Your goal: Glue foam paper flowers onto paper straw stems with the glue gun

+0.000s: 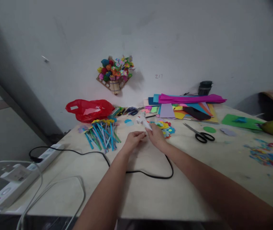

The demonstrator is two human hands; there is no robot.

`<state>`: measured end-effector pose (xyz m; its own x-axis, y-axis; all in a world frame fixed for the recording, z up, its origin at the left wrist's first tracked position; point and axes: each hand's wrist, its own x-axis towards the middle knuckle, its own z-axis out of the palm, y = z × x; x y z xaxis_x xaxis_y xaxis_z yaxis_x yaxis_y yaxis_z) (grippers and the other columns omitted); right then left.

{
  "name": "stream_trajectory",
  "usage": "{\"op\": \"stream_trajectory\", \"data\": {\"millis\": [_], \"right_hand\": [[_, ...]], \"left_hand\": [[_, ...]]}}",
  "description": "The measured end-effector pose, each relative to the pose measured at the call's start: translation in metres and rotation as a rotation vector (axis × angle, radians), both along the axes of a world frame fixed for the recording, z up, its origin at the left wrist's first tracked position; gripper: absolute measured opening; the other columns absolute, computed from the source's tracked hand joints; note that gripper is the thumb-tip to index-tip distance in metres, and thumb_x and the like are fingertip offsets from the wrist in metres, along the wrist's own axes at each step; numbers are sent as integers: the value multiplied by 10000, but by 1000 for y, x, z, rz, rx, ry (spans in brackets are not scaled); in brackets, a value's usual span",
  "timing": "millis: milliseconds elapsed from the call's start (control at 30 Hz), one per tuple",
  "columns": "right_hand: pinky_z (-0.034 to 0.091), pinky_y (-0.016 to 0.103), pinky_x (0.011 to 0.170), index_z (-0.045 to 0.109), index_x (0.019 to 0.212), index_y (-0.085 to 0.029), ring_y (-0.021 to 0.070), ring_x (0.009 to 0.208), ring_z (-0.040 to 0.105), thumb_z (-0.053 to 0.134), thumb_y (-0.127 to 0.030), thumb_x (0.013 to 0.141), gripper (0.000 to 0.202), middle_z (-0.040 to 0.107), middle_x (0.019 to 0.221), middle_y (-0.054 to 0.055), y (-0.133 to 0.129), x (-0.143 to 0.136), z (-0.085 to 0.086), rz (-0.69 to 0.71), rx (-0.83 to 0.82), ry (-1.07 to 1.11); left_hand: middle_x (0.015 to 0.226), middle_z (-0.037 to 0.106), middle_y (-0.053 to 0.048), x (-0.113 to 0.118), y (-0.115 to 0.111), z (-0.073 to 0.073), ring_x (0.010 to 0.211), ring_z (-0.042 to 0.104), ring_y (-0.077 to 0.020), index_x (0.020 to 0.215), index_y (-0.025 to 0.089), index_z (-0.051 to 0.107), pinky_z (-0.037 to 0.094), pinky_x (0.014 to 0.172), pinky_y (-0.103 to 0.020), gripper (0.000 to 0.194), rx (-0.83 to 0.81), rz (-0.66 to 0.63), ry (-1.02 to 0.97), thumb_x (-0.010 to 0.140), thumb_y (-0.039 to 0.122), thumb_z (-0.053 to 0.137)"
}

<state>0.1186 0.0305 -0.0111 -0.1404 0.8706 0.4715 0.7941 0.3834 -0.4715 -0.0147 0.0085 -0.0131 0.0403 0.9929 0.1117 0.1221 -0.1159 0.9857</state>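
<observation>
My right hand [157,137] is closed around a white glue gun [141,120], over the middle of the table. A black cord [148,175] curves on the table below it. Just left of it, my left hand [134,140] is pinched, fingertips close to the glue gun. Whatever lies between those fingertips is too small to make out. Coloured foam flowers [166,127] lie beyond my right hand, partly hidden by it. To the left rests a bundle of paper flowers with blue, purple and green stems [104,135].
Black-handled scissors [204,137] lie at right, near a green sheet [240,121] and coloured scraps [268,153]. Stacked coloured sheets [167,111] and a red plastic bag [91,110] sit along the wall. A power strip [47,156] with cables lines the left edge.
</observation>
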Motion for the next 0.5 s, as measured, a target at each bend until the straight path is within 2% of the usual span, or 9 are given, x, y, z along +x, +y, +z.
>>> {"op": "stream_trajectory", "data": {"millis": [100, 200, 267, 400, 500], "right_hand": [[364, 284, 717, 483, 1026, -117, 213, 867, 528, 315, -303, 857, 302, 580, 953, 114, 1, -7, 3, -12, -36, -53], [362, 295, 717, 472, 1050, -125, 221, 878, 529, 290, -305, 863, 317, 575, 970, 123, 2, -10, 6, -22, -57, -118], [360, 301, 721, 460, 1070, -129, 226, 889, 531, 291, -277, 860, 308, 576, 974, 124, 2, -10, 9, -34, -59, -152], [365, 305, 703, 460, 1057, -145, 222, 867, 551, 271, -241, 866, 286, 584, 959, 120, 4, -13, 12, -73, -76, -215], [375, 303, 683, 473, 1006, -161, 213, 829, 565, 290, -221, 862, 240, 586, 950, 111, 5, -19, 14, -63, -74, -293]], "left_hand": [[793, 652, -64, 9, 2, 0, 712, 581, -147, 823, 140, 662, 442, 657, -260, 294, -21, -48, -147, 598, 324, 616], [743, 642, -72, 15, 3, 1, 688, 585, -158, 762, 118, 650, 450, 667, -283, 267, -67, -26, -279, 581, 311, 611], [702, 631, -75, 20, 2, 4, 664, 585, -162, 731, 109, 635, 455, 647, -290, 282, -90, -2, -335, 598, 356, 607], [631, 603, -56, 36, 2, 12, 586, 563, -142, 660, 120, 589, 449, 582, -271, 348, -125, 145, -373, 589, 459, 625], [601, 582, -45, 44, 10, 13, 569, 547, -132, 645, 131, 566, 419, 524, -238, 314, -135, 352, -338, 607, 439, 617]]}}
